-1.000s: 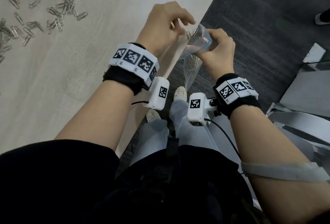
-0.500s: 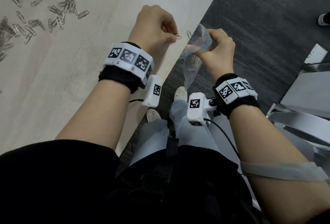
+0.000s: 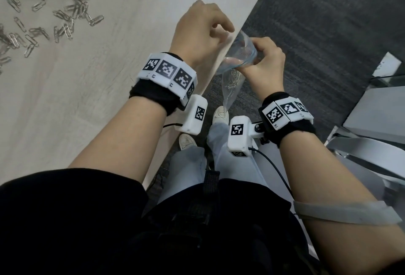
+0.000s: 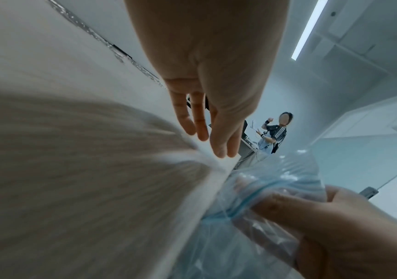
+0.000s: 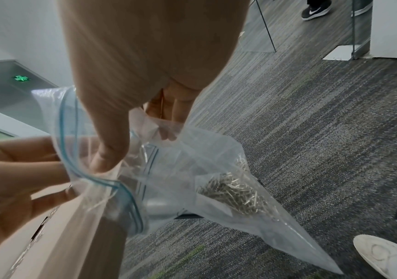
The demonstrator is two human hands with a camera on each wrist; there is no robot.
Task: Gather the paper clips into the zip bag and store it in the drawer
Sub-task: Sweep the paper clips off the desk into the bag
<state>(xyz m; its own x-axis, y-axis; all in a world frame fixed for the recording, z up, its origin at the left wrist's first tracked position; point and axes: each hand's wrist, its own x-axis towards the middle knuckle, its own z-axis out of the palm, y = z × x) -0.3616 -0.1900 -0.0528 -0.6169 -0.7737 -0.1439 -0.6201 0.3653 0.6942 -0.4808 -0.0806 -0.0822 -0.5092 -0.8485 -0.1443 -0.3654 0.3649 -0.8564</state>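
The clear zip bag (image 3: 240, 54) with a blue seal hangs just off the table's edge, a heap of paper clips (image 5: 235, 190) in its lower corner. My right hand (image 3: 259, 55) grips the bag's mouth and holds it agape, thumb (image 5: 108, 154) inside the rim. My left hand (image 3: 225, 31) is at the bag's mouth over the table edge. Its fingers (image 4: 200, 124) lie fairly straight, and I see no clip between them. Several loose paper clips (image 3: 65, 18) lie scattered on the pale table (image 3: 105, 90) at the far left.
Grey metal cabinet parts (image 3: 368, 156) stand at my right over dark carpet (image 3: 328, 23). My shoes (image 3: 221, 115) are below the bag. Another person (image 4: 274, 132) stands far off, and someone's black shoe (image 5: 317, 9) is on the carpet.
Half a second ago my left hand pinched a clip just left of the bag. It has moved right to the bag's mouth and the clip is no longer seen in its fingers.
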